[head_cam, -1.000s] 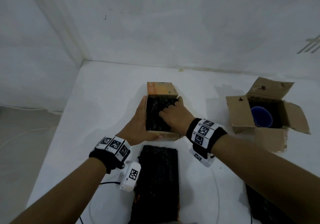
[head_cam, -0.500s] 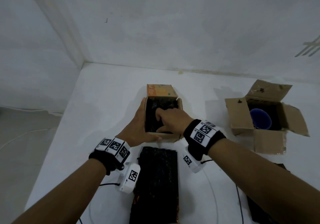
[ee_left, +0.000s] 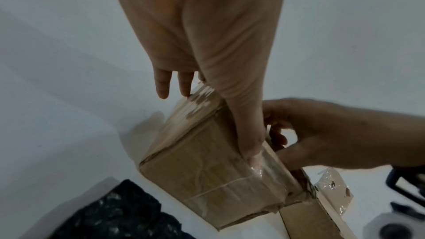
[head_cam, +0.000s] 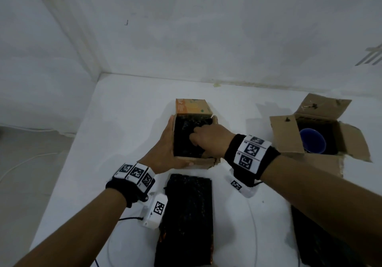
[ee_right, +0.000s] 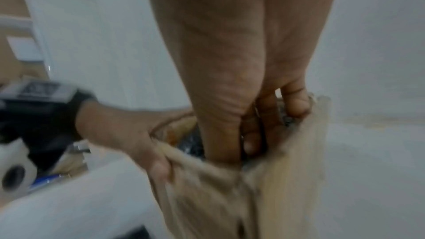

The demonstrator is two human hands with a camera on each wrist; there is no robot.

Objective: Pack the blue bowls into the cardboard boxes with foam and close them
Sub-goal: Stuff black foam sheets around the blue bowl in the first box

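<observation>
A small cardboard box (head_cam: 195,160) stands mid-table with black foam (head_cam: 183,140) filling its open top; any bowl in it is hidden. My left hand (head_cam: 165,151) lies flat against the box's left wall, fingers straight, thumb along the front rim; the left wrist view shows that hand (ee_left: 207,83) on the box (ee_left: 207,170). My right hand (head_cam: 206,140) reaches into the box with fingers curled down into the foam, blurred in the right wrist view (ee_right: 253,134). A second open box (head_cam: 286,138) at the right holds a blue bowl (head_cam: 313,142) on dark foam.
A loose black foam sheet (head_cam: 186,215) lies on the white table just in front of the centre box. Another dark sheet (head_cam: 316,244) lies at the lower right under my right forearm. White walls close the back and left. Thin cables run near the front edge.
My right hand has drawn back from the box's far right corner toward its middle and its fingers have curled into the foam. The left hand and the box have stayed put.
</observation>
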